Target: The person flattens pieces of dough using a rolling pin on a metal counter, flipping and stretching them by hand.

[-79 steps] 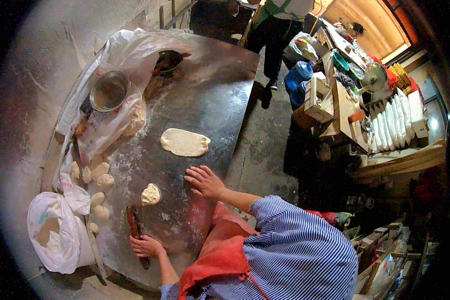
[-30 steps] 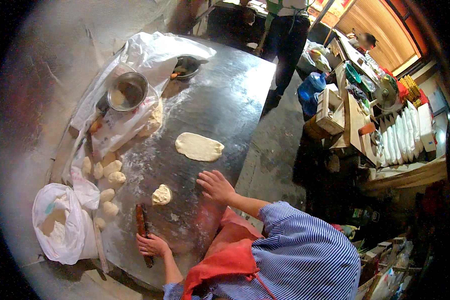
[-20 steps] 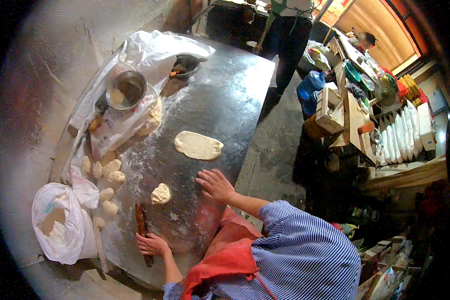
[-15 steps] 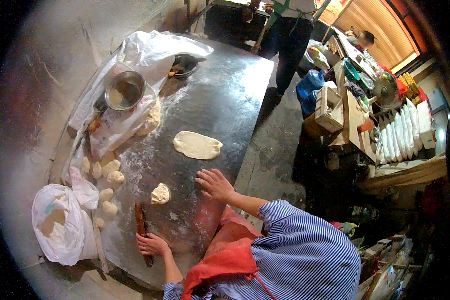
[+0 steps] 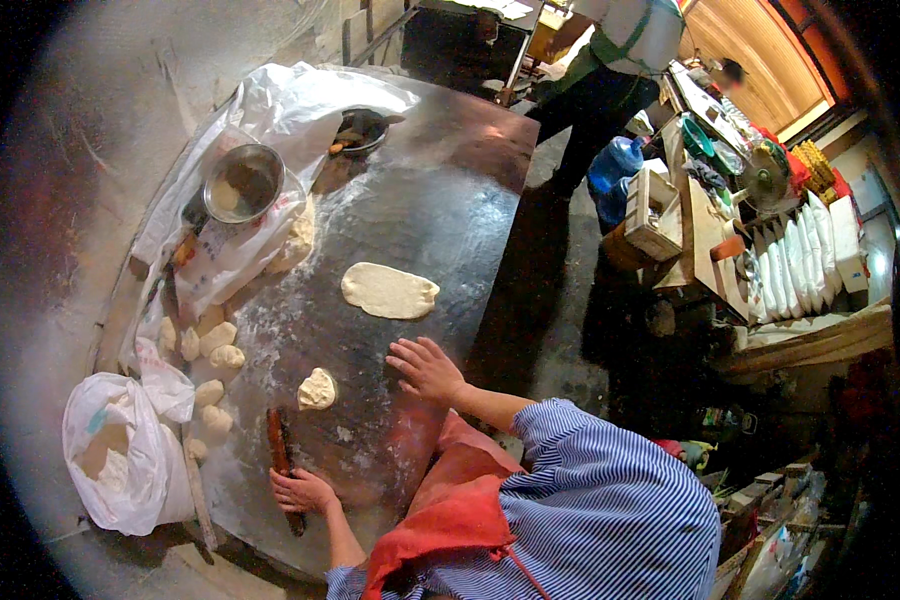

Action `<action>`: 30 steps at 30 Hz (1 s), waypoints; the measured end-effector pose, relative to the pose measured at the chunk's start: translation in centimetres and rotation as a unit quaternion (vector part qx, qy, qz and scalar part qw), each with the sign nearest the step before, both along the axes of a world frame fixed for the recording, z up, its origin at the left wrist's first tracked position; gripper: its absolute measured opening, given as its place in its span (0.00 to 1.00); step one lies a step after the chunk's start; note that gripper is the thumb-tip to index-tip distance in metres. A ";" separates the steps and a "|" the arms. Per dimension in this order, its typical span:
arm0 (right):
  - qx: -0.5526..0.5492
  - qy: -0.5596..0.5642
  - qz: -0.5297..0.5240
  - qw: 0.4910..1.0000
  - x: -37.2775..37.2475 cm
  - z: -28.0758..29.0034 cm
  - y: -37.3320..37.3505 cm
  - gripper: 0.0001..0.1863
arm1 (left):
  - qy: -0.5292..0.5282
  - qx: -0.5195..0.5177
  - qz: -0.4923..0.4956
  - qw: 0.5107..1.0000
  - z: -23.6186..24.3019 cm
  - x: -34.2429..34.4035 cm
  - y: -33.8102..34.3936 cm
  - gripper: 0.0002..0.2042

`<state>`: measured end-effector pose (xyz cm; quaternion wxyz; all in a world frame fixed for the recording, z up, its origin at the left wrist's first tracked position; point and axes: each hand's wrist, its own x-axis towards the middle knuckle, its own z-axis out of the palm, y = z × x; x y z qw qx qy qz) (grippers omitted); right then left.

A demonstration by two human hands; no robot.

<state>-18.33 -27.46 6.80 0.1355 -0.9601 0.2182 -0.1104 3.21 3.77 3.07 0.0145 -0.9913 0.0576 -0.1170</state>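
Note:
My left hand [image 5: 305, 490] lies over the near part of a dark wooden rolling pin [image 5: 278, 440], its fingers across the wood. With fingers stretched out and nothing in it, my right hand [image 5: 427, 369] rests at the right side of the metal table [image 5: 390, 200]. Between my hands and a little farther off sits a small lump of dough [image 5: 317, 390]. Beyond my right hand lies a flattened oval of dough [image 5: 390, 290], apart from the fingers. Several dough balls [image 5: 216, 418] stand in a loose row along the table's left side.
A white bag of flour [image 5: 118, 460] stands at the near left. Farther up are a metal bowl [image 5: 243, 184], plastic sheeting [image 5: 280, 95] and a dark pan [image 5: 360, 132]. Another person [image 5: 610, 100] stands past the table's far right corner. A cluttered bench [image 5: 705, 240] is on the right.
The other person has shifted to the right and leans over. My view has moved slightly. Both my hands, the rolling pin and the dough stay about where they were.

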 end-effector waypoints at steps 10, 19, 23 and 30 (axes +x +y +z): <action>0.016 0.018 0.008 1.000 0.0 0.6 -0.1 0.32 | -0.042 0.005 -0.019 0.999 -1.1 0.2 0.7 0.22; -0.035 -0.025 -0.009 0.999 0.0 -1.7 0.1 0.30 | -0.019 -0.002 -0.004 1.000 0.1 -0.1 0.0 0.24; -0.031 -0.044 -0.003 0.999 0.0 -2.2 0.1 0.31 | -0.024 -0.003 -0.016 1.000 -0.6 -0.1 0.6 0.26; -0.048 -0.041 -0.001 0.998 0.1 -1.8 -0.1 0.30 | -0.059 0.005 -0.016 0.998 -3.5 0.7 1.7 0.26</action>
